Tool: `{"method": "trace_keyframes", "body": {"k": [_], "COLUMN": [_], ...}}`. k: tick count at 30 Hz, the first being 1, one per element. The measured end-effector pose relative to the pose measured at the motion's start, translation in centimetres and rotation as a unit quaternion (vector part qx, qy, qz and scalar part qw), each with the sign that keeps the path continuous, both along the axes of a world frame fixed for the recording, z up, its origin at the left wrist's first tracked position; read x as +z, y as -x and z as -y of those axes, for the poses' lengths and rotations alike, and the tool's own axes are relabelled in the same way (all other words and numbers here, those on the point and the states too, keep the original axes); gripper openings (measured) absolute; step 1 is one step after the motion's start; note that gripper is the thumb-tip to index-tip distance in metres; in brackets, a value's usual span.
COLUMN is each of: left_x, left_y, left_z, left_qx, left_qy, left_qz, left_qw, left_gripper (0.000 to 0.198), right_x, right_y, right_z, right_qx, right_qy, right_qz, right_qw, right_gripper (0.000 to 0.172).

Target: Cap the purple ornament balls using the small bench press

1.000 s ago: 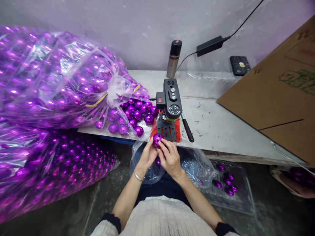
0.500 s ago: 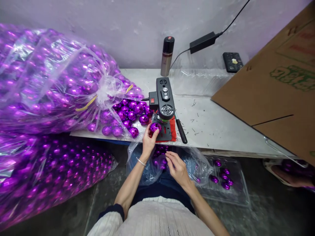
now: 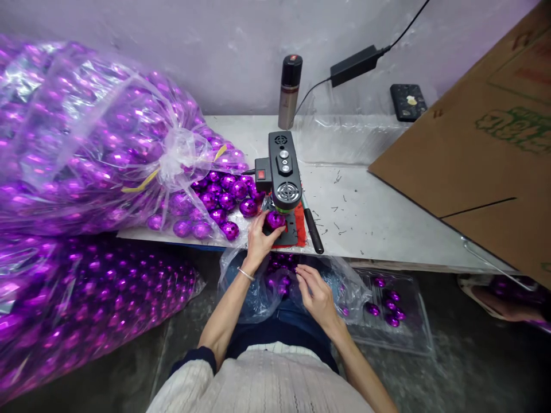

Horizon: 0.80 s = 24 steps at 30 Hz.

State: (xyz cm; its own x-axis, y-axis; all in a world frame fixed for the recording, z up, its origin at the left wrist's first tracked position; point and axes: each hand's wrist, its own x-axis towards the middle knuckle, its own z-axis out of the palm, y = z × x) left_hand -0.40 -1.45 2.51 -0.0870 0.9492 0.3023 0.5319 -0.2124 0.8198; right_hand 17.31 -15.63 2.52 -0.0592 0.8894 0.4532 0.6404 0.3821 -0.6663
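Observation:
In my left hand (image 3: pixel 261 236) is a shiny purple faceted bauble (image 3: pixel 275 219), gripped between thumb and fingers right beneath the front end of a small black machine (image 3: pixel 284 172). The machine stands on a dark slotted plate (image 3: pixel 291 235) over a red mat (image 3: pixel 301 218). My right hand (image 3: pixel 316 292) hovers over my lap with thumb and fingertips pinched; whatever they hold is too small to make out. Below the table edge, more purple baubles (image 3: pixel 279 284) lie in a clear plastic bag (image 3: pixel 253 307) across my lap.
Large clear sacks of purple baubles (image 3: pixel 86 126) fill the left side. Loose baubles (image 3: pixel 226 201) lie beside the machine. A black-handled lever (image 3: pixel 313 230), a spray can (image 3: pixel 290 92), a cardboard box (image 3: pixel 465 155), small scattered hooks (image 3: pixel 338 179) and a clear tray (image 3: pixel 413 338) are to the right.
My left hand has brought the bauble slightly up and right, closer under the machine's head. My right hand, still pinched, has shifted a little right. The camera view has moved slightly.

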Motion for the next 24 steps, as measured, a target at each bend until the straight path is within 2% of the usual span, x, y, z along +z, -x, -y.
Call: {"method": "trace_keyframes", "body": {"k": [3,6,12,15,17,19,21,23,24], "left_x": [-0.4,-1.0,-1.5,-1.5,-1.4,-1.4,-1.5,-1.5,-1.6], "left_y": [-0.1,-0.6,-0.8,-0.6,-0.6,-0.7,-0.7,-0.8,-0.8], "left_z": [0.0,-0.5,-1.0,-0.8,-0.7,-0.7,-0.6,-0.6,-0.6], "left_qx": [-0.015,-0.032,-0.053,-0.060,-0.061,-0.062,-0.063,-0.063,-0.062], "left_qy": [-0.029,-0.046,-0.045,-0.038,-0.036,-0.037,-0.038,-0.040,-0.041], "left_qz": [-0.032,-0.037,-0.024,-0.018,-0.014,-0.010,-0.006,-0.001,0.002], "left_qw": [0.999,0.998,0.997,0.997,0.997,0.997,0.997,0.997,0.997], "left_gripper": [0.064,0.065,0.067,0.067,0.066,0.066,0.066,0.066,0.066], "right_x": [0.5,1.8,6.7,9.2,10.7,11.9,12.5,12.6,12.4], "right_y": [-0.6,-1.3,-2.6,-2.2,-1.5,-0.6,0.2,0.8,1.0], "right_z": [-0.6,-1.4,-4.1,-6.3,-7.9,-9.1,-10.0,-10.5,-10.7], "right_qx": [-0.004,-0.015,-0.068,-0.027,0.012,0.057,0.083,0.083,0.074], "right_qy": [-0.009,-0.037,-0.171,-0.256,-0.293,-0.300,-0.283,-0.267,-0.265], "right_qz": [0.009,0.021,-0.028,-0.039,-0.005,0.008,-0.008,-0.016,-0.010], "right_qw": [1.000,0.999,0.983,0.965,0.956,0.952,0.955,0.960,0.961], "right_gripper": [0.026,0.027,0.053,0.066,0.070,0.060,0.036,0.012,0.013]}}
